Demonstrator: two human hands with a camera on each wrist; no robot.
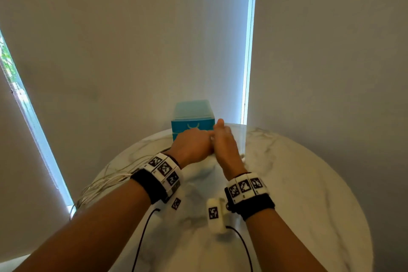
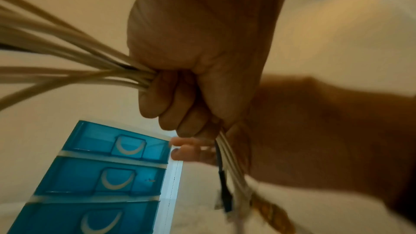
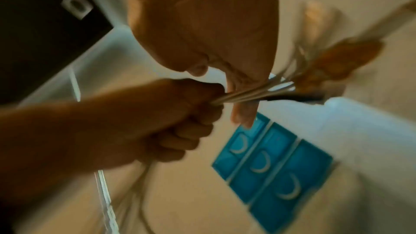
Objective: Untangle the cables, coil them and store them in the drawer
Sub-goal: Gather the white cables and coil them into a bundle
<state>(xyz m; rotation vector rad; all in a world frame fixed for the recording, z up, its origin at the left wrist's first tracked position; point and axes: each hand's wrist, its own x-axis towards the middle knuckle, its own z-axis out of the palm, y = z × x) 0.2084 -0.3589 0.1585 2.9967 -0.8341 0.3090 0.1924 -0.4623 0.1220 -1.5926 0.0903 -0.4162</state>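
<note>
**Cable bundle in my left fist, over the far middle of the table**

The cables (image 2: pixel 74 70) are a bunch of pale cords with at least one dark one, gathered in my left hand (image 2: pixel 193 70), whose fingers are clenched round them. They fan out loose to my left and trail toward the table's left edge; short ends with plugs stick out of the other side of the fist. My right hand (image 1: pixel 223 141) is pressed up against the left one, its fingers running along those short ends; I cannot tell whether it grips them.

Both hands hang above the round marble table (image 1: pixel 298 183), just in front of the blue drawer unit (image 1: pixel 192 115) that stands at the far edge, against the blind. Its three drawers are shut. The right half of the table shows bare marble out to its rim.
</note>
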